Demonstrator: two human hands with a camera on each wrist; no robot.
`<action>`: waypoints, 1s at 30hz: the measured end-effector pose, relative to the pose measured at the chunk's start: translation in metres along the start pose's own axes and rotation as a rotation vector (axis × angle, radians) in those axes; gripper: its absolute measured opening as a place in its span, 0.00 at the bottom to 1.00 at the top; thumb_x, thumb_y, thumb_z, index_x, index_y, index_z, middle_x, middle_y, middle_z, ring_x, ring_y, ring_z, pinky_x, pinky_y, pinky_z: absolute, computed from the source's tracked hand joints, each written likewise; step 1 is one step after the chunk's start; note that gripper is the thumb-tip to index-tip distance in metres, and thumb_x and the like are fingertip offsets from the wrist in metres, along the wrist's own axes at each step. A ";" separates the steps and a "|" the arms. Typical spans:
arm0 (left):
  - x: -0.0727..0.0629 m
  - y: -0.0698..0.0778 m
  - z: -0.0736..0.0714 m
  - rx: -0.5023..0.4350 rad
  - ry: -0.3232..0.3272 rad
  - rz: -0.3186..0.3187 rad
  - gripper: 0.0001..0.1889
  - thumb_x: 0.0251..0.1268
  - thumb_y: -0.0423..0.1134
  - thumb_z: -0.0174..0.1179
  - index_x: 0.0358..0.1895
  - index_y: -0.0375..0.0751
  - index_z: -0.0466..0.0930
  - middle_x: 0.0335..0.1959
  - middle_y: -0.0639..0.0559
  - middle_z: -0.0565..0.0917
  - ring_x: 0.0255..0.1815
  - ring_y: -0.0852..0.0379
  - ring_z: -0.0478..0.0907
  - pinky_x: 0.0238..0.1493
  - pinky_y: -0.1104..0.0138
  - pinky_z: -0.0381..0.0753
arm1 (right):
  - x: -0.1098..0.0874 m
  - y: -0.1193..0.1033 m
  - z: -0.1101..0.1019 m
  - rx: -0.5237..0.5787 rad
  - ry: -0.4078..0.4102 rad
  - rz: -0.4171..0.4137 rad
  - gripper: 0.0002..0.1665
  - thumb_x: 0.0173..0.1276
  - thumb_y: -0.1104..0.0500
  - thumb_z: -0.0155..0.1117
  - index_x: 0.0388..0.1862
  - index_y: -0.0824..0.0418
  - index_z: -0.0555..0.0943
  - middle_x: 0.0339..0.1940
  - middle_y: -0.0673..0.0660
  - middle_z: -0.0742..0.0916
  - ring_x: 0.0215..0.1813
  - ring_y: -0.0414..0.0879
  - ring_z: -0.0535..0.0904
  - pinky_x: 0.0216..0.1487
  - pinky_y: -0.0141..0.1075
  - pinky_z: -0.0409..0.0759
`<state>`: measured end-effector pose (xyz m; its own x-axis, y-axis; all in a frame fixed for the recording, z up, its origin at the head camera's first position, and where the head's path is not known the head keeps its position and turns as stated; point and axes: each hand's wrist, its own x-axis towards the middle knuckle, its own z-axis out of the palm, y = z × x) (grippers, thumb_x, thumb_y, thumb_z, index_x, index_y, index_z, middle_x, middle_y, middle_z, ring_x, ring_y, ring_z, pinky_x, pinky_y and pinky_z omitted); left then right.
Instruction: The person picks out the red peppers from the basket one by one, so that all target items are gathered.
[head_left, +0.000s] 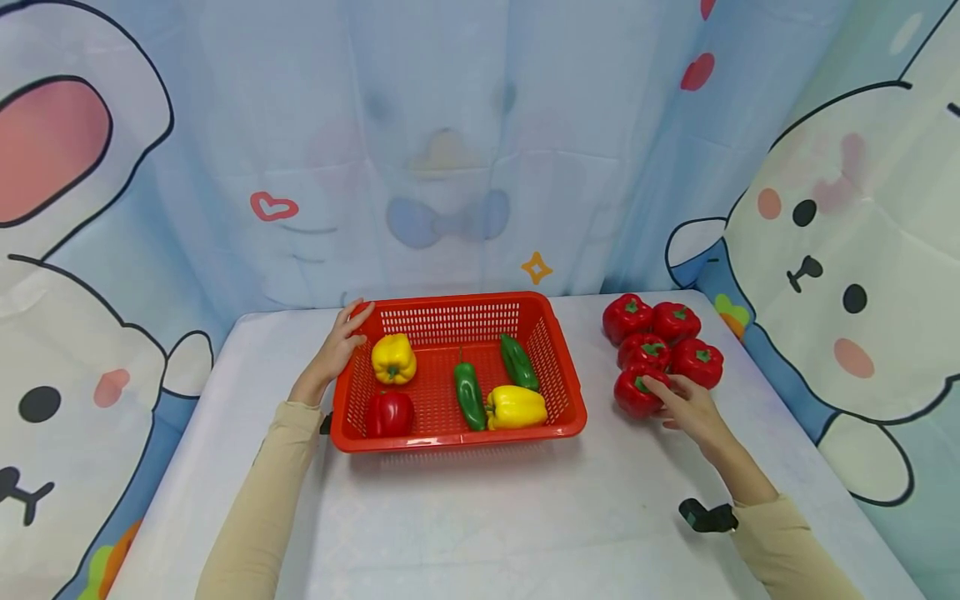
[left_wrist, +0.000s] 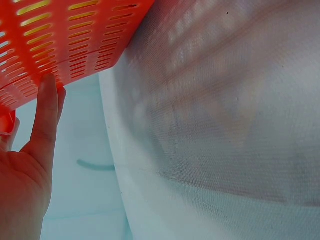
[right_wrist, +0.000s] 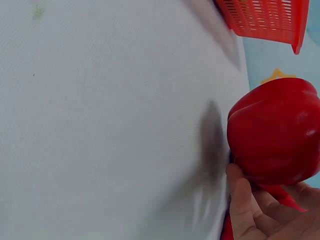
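At the left back corner of a red plastic basket (head_left: 456, 446), my left hand (head_left: 337, 346) grips the rim, some fingers over it. In the left wrist view, fingers of the left hand (left_wrist: 40, 140) lie against the slotted outer wall. My right hand (head_left: 692, 408) holds a red bell pepper (head_left: 636, 393), the front one of a cluster. Seen from the right wrist, fingertips meet the side of this pepper (right_wrist: 275, 132), which casts a shadow on the cloth. Behind it sit several more red bell peppers (head_left: 677, 322), close together.
Inside the basket lie a yellow bell pepper (head_left: 393, 359), another yellow pepper (head_left: 517, 407), a red bell pepper (head_left: 390, 414) and two green chili peppers (head_left: 469, 395). A white cloth (head_left: 480, 525) covers the table. Patterned curtains (head_left: 450, 125) hang at the back and sides.
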<state>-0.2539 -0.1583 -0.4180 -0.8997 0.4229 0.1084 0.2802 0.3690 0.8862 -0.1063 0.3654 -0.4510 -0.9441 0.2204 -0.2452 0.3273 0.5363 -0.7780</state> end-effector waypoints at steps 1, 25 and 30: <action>0.000 0.000 0.000 -0.002 0.000 0.000 0.30 0.68 0.23 0.41 0.75 0.25 0.52 0.78 0.30 0.41 0.77 0.32 0.38 0.72 0.39 0.43 | 0.000 0.001 0.000 0.000 0.002 0.002 0.54 0.69 0.30 0.51 0.74 0.73 0.56 0.67 0.76 0.68 0.58 0.67 0.75 0.45 0.42 0.83; 0.018 -0.045 0.001 0.037 0.030 0.003 0.33 0.68 0.26 0.43 0.77 0.34 0.53 0.80 0.38 0.41 0.78 0.38 0.38 0.72 0.41 0.44 | 0.000 0.014 -0.003 0.001 -0.025 0.051 0.55 0.70 0.29 0.48 0.73 0.75 0.55 0.66 0.77 0.67 0.58 0.68 0.73 0.50 0.48 0.82; 0.017 -0.044 0.001 0.043 0.029 0.006 0.33 0.67 0.27 0.43 0.77 0.34 0.53 0.80 0.38 0.41 0.78 0.37 0.38 0.72 0.41 0.43 | 0.001 0.015 -0.003 -0.003 -0.032 0.063 0.55 0.70 0.30 0.48 0.73 0.75 0.54 0.66 0.77 0.66 0.59 0.69 0.73 0.52 0.50 0.81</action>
<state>-0.2810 -0.1662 -0.4558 -0.9070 0.4012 0.1277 0.2996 0.4019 0.8653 -0.1017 0.3761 -0.4614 -0.9224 0.2274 -0.3121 0.3860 0.5245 -0.7589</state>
